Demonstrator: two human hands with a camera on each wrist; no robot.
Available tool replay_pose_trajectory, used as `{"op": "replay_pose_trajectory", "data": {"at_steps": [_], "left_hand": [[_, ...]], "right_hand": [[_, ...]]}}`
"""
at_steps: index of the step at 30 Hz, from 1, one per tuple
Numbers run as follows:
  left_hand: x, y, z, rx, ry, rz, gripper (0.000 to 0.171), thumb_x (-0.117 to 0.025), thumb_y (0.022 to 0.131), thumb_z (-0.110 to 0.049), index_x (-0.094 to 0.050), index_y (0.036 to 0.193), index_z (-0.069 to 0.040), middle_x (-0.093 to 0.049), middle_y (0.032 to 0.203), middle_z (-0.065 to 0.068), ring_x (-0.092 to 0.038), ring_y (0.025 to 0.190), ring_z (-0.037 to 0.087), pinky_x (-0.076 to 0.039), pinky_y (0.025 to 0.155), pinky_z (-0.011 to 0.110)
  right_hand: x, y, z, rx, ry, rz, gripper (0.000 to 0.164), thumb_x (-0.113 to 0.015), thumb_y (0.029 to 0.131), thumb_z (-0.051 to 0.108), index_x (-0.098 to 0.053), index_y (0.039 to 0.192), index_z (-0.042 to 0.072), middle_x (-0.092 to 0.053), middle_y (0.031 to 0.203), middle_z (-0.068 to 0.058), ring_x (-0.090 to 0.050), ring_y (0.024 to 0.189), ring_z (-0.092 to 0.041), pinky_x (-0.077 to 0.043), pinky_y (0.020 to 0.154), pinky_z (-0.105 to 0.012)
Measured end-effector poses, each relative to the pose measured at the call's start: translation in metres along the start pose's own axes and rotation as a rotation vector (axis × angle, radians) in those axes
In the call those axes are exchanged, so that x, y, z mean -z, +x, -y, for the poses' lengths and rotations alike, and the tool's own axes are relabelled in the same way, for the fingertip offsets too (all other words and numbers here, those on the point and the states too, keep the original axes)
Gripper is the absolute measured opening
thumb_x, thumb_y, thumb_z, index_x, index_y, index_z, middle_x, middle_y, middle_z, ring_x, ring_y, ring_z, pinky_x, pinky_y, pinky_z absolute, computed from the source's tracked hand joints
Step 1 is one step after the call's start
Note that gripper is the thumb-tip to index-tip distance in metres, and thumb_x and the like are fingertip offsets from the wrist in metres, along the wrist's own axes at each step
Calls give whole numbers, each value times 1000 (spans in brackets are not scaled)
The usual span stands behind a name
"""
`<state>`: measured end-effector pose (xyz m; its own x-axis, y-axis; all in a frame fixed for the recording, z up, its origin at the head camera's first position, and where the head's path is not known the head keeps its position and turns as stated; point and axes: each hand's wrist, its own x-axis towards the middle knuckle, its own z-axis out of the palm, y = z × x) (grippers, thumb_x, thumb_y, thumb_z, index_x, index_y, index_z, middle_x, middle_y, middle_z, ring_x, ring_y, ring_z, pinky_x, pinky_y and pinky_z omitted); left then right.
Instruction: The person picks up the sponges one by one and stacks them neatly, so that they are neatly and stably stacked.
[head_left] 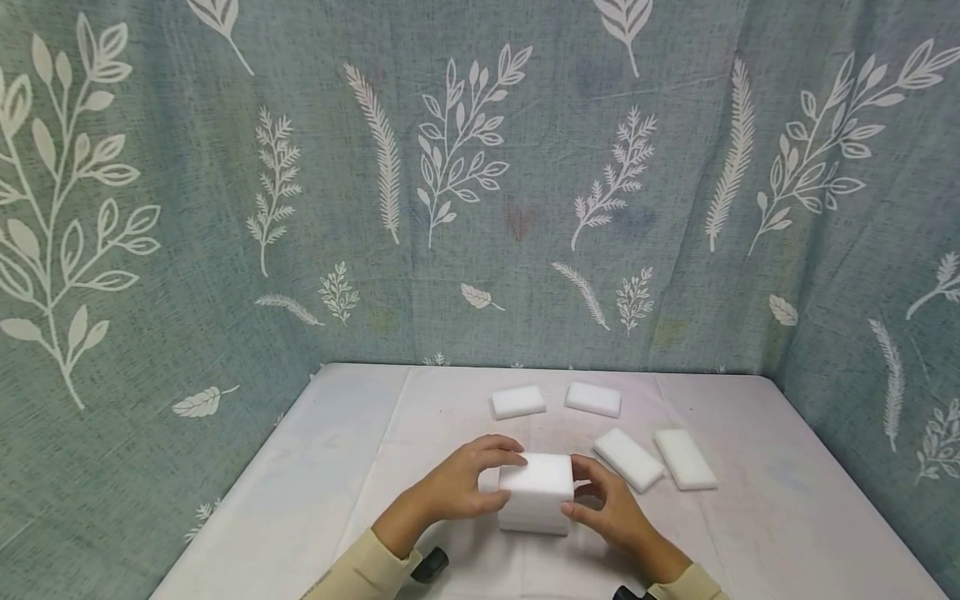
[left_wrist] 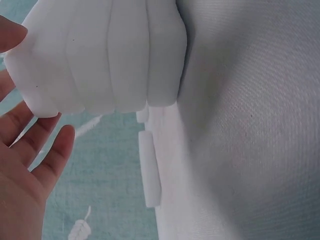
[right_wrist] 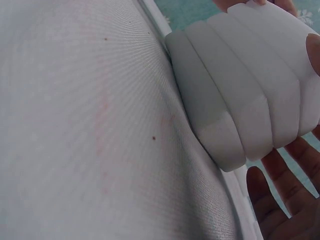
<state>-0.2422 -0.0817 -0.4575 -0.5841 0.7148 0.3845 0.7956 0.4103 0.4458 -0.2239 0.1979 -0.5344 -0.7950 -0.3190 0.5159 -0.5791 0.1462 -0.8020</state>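
A neat stack of white sponge blocks (head_left: 534,504) stands on the table, close to its front. My left hand (head_left: 467,479) holds the top sponge (head_left: 536,472) from the left, thumb at the near side and fingers at the far side. From the right, my right hand (head_left: 613,502) grips the same sponge in a like way. In the left wrist view, the layers (left_wrist: 127,60) of the stack lie flush, with thin seams between them. The right wrist view shows my right fingers (right_wrist: 292,187) spread behind the stack (right_wrist: 250,85).
Two loose white sponges (head_left: 519,402) (head_left: 593,399) lie flat behind the stack. Another pair (head_left: 628,460) (head_left: 686,459) lies to the right, near my right hand. A pale cloth covers the table (head_left: 330,467). Leaf-patterned green curtains (head_left: 480,208) hang round the back and sides.
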Motion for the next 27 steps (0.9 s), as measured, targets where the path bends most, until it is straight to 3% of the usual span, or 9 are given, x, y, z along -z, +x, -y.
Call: {"op": "replay_pose_trajectory", "data": {"at_steps": [7, 13, 27], "left_hand": [[-1, -1, 1, -8, -2, -1, 41, -68, 81, -21, -66, 122, -19, -55, 132, -2, -49, 124, 14, -43, 101, 40], [-2, -2, 3, -38, 2, -5, 41, -70, 83, -23, -65, 123, -19, -56, 132, 3, -51, 123, 15, -45, 99, 39], [-1, -1, 4, -18, -30, -4, 44, -81, 77, -25, -67, 118, -20, -58, 128, -5, -53, 120, 11, -45, 98, 35]], "right_hand": [[0, 4, 36, -14, 4, 4, 53, -76, 78, -2, -53, 125, -8, -63, 109, -15, -61, 98, -19, -55, 77, -47], [-1, 3, 35, -10, 11, 3, 51, -76, 78, -3, -53, 123, -8, -63, 108, -15, -61, 97, -19, -55, 77, -47], [0, 3, 37, -4, 14, 23, 51, -74, 79, -3, -52, 124, -9, -62, 109, -16, -59, 99, -17, -54, 77, -48]]}}
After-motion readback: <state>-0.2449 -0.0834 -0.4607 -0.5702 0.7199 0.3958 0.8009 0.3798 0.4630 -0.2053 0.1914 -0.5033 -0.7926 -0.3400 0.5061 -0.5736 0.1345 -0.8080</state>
